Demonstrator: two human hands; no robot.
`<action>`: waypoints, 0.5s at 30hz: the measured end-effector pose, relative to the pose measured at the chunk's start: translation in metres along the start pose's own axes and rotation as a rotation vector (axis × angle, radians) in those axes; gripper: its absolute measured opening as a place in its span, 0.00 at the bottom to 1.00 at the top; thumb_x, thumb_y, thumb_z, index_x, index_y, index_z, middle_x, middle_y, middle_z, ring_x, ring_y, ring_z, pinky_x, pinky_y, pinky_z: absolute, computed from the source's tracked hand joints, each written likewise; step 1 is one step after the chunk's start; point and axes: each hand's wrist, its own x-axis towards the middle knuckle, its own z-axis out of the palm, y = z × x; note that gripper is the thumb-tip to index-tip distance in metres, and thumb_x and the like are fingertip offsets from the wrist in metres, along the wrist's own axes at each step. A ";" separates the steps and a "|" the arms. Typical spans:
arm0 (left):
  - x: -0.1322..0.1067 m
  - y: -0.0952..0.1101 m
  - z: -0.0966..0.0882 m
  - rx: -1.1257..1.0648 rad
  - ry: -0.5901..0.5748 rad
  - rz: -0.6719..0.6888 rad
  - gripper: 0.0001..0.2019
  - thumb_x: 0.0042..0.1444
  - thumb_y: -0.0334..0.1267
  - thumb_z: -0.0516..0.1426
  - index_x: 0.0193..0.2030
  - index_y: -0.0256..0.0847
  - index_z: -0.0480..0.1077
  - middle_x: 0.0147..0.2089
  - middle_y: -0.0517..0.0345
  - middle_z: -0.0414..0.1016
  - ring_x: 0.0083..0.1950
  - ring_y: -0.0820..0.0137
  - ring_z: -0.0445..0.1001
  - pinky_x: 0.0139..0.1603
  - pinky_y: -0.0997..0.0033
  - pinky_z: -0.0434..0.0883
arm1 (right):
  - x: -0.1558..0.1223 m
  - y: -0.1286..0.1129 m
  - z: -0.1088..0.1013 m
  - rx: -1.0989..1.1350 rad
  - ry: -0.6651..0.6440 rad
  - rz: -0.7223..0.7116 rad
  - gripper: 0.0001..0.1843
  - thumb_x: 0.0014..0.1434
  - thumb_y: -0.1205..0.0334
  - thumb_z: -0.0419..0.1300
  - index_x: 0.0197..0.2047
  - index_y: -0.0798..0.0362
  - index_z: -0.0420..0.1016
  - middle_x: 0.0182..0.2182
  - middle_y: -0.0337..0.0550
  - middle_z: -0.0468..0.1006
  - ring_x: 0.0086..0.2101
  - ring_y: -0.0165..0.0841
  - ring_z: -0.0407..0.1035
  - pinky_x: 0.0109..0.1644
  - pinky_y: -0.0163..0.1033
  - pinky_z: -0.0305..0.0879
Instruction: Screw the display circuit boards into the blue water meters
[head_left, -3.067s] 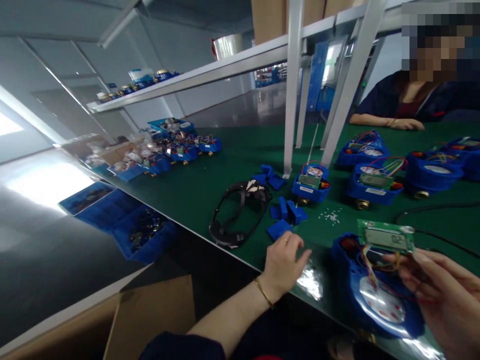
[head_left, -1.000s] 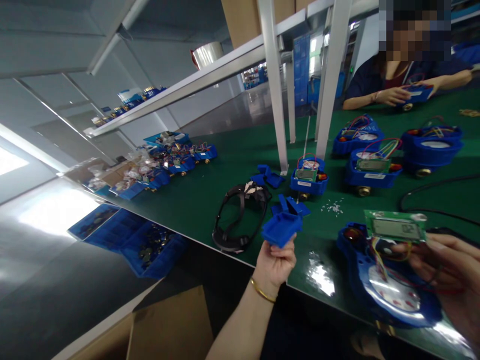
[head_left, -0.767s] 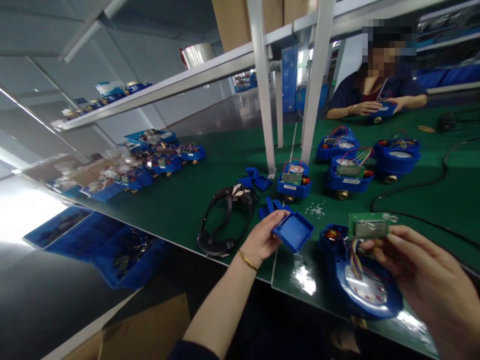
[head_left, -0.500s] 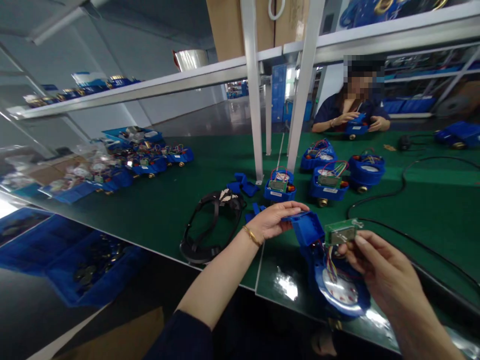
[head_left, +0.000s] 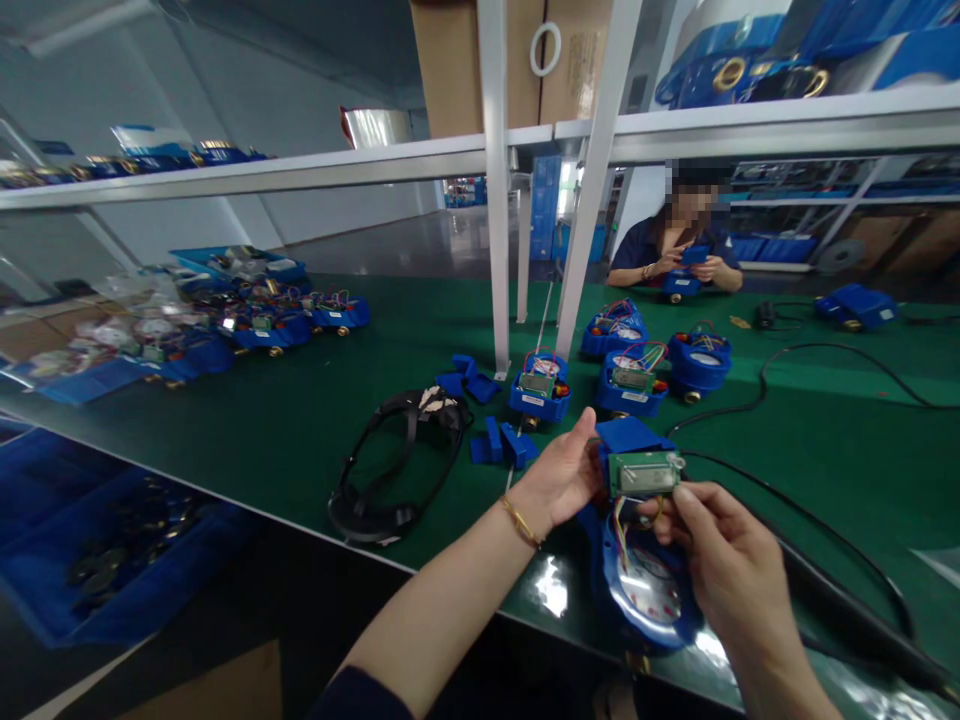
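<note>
A blue water meter (head_left: pixel 611 600) with a round white dial and a brass fitting lies at the table's near edge. My right hand (head_left: pixel 731 545) pinches a green circuit board (head_left: pixel 613 478) with a small display, held up above the dial. Thin coloured wires (head_left: pixel 621 530) run down from the board into the meter. Behind the board is a blue plastic cover (head_left: pixel 634 434), tilted at the meter's far end. My left hand (head_left: pixel 562 478) grips it from the left, thumb up, its other fingers mostly hidden behind the blue plastic.
Several opened meters (head_left: pixel 541 402) stand beyond my hands. Loose blue plastic parts (head_left: pixel 504 445) and a black head strap (head_left: pixel 409 430) lie left. A black cable (head_left: pixel 761 400) crosses the right. Shelf posts (head_left: pixel 496 250) rise mid-table. Opposite, a co-worker (head_left: pixel 637 245) handles another meter.
My left hand has turned from lying over the cover to gripping its side, thumb raised. The circuit board has come left, closer to the cover. The view has shifted slightly.
</note>
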 end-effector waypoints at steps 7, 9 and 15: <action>-0.031 -0.006 -0.001 0.110 -0.135 0.021 0.19 0.46 0.36 0.69 0.46 0.36 0.76 0.46 0.49 0.79 0.45 0.65 0.77 0.49 0.66 0.71 | 0.001 0.004 -0.005 -0.069 0.032 -0.042 0.19 0.55 0.47 0.68 0.38 0.54 0.71 0.30 0.44 0.77 0.28 0.30 0.71 0.33 0.32 0.70; -0.031 -0.005 -0.001 0.177 -0.082 0.066 0.17 0.46 0.39 0.69 0.41 0.34 0.77 0.43 0.49 0.80 0.44 0.65 0.77 0.48 0.68 0.71 | 0.001 0.002 -0.005 -0.089 0.015 -0.048 0.19 0.55 0.47 0.68 0.38 0.54 0.71 0.32 0.45 0.78 0.29 0.31 0.71 0.34 0.33 0.70; -0.030 -0.004 0.002 0.268 -0.037 0.104 0.21 0.43 0.48 0.70 0.37 0.32 0.77 0.40 0.48 0.79 0.45 0.63 0.76 0.46 0.66 0.72 | 0.000 -0.006 -0.003 -0.153 0.051 -0.069 0.22 0.51 0.44 0.69 0.36 0.55 0.72 0.29 0.46 0.78 0.27 0.32 0.71 0.32 0.35 0.71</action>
